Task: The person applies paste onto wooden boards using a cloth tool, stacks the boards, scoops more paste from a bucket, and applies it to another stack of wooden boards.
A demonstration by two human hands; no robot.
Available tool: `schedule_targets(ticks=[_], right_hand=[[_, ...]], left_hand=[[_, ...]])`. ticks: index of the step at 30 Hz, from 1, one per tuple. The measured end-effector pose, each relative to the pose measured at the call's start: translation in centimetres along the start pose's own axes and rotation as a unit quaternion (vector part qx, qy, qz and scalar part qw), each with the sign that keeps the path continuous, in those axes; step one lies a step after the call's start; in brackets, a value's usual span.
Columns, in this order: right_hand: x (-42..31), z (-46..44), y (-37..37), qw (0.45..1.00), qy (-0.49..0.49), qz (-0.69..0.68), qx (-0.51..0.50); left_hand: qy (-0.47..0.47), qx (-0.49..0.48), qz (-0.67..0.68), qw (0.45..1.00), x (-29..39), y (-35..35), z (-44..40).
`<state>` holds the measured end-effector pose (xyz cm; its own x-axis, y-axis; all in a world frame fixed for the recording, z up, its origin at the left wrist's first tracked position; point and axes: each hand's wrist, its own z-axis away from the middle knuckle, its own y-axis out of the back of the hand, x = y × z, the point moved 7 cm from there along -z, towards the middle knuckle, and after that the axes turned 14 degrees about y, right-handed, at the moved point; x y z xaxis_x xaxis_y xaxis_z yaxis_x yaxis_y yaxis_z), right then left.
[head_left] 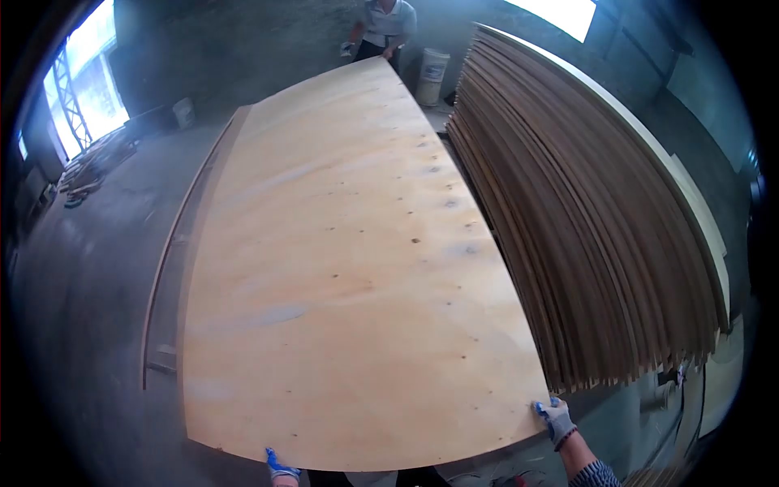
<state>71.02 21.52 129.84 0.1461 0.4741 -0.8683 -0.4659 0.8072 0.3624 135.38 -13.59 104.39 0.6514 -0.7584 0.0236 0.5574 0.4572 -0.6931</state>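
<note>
A large pale plywood sheet [357, 268] with several dark knots fills the middle of the head view. My left hand [281, 466], in a blue and white glove, grips its near edge left of centre, thumb on top. At the near right corner my right hand [557, 420], gloved in grey and blue, is closed on the sheet's edge. The fingers of both hands are partly hidden under the board. Across from me a co-worker [388, 28] stands at the far end, with one hand at the far corner of the sheet.
A tall stack of plywood sheets [576, 219] rises close along the right side. Under the sheet's left side a narrow frame rail [168, 243] shows. White buckets [432, 75] stand at the back, and scrap wood [96, 169] lies on the floor at far left.
</note>
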Motion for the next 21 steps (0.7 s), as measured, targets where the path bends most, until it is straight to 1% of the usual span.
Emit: schedule_targets(ticks=[1,2,3,4,5,6,7,8,9,10,11,12,13,14,15,17,18,19,20,21], right_hand=[[-0.2,0.9,0.5,1.0,0.001,0.002,-0.004],[-0.4,2.0,2.3,1.0,-0.006,0.002,0.028],[-0.3,2.8,4.1,0.998,-0.013,0.003,0.06],[-0.1,3.2,5.8,0.998,-0.012,0.008,0.059],[0.2,3.5,7.5,0.995,-0.017,-0.037,0.087],[0.7,3.8,8.2,0.99,-0.022,-0.082,0.114],[-1.9,5.1,8.2,0.989,0.024,-0.006,0.144],[-4.5,6.7,6.6,0.989,0.049,-0.006,0.141],[-8.1,8.2,3.3,0.987,0.078,-0.029,0.137],[-8.1,8.4,2.7,0.984,0.101,0.029,0.143],[-9.7,9.4,0.5,0.982,0.122,0.04,0.141],[-11.4,10.4,-1.9,0.976,0.165,0.04,0.138],[-11.7,10.9,-3.4,0.972,0.191,0.03,0.136],[-11.9,11.7,-5.4,0.972,0.182,0.036,0.145],[-11.8,12.8,-5.6,0.971,0.167,0.071,0.154],[-12.9,13.6,-3.9,0.97,0.164,0.067,0.168],[-13.5,14.0,-2.2,0.964,0.178,0.033,0.194],[-15.3,14.6,0.0,0.956,0.192,-0.001,0.22],[-19.1,16.2,0.7,0.965,0.144,0.035,0.217],[-21.0,16.1,3.3,0.96,0.172,0.032,0.218]], left_hand=[[0.016,-0.001,0.031,0.999,-0.7,-0.9,0.7],[0.017,0.0,0.036,0.999,-1.8,-0.6,0.9],[0.006,-0.002,0.043,0.999,-2.8,-0.3,1.2],[-0.005,-0.004,0.05,0.999,-3.7,-0.3,1.5],[-0.004,-0.003,0.055,0.998,-4.3,-0.3,1.7],[-0.002,-0.023,-0.035,0.999,-4.3,-0.8,1.7],[0.0,-0.044,-0.124,0.991,-3.9,-1.3,1.7],[0.006,-0.044,-0.127,0.991,-1.8,-1.5,1.2],[0.008,-0.022,-0.135,0.991,0.5,-2.8,1.0],[0.01,0.0,-0.142,0.99,3.1,-3.1,0.5],[0.017,0.0,-0.145,0.989,5.6,-2.3,-0.3],[0.045,-0.021,-0.135,0.99,7.4,-1.3,-0.9],[0.061,-0.034,-0.132,0.989,7.8,0.2,-1.4],[0.078,-0.046,-0.13,0.987,8.2,1.6,-1.9],[0.082,-0.036,-0.111,0.99,7.4,2.6,-1.7],[0.088,-0.037,-0.1,0.99,7.0,0.8,0.2],[0.08,-0.022,-0.111,0.99,7.0,-0.9,2.3],[0.072,-0.007,-0.123,0.99,7.0,-2.6,4.5],[0.073,0.011,-0.131,0.989,6.9,-5.3,6.9],[0.075,0.026,-0.136,0.988,7.2,-8.8,8.8]])
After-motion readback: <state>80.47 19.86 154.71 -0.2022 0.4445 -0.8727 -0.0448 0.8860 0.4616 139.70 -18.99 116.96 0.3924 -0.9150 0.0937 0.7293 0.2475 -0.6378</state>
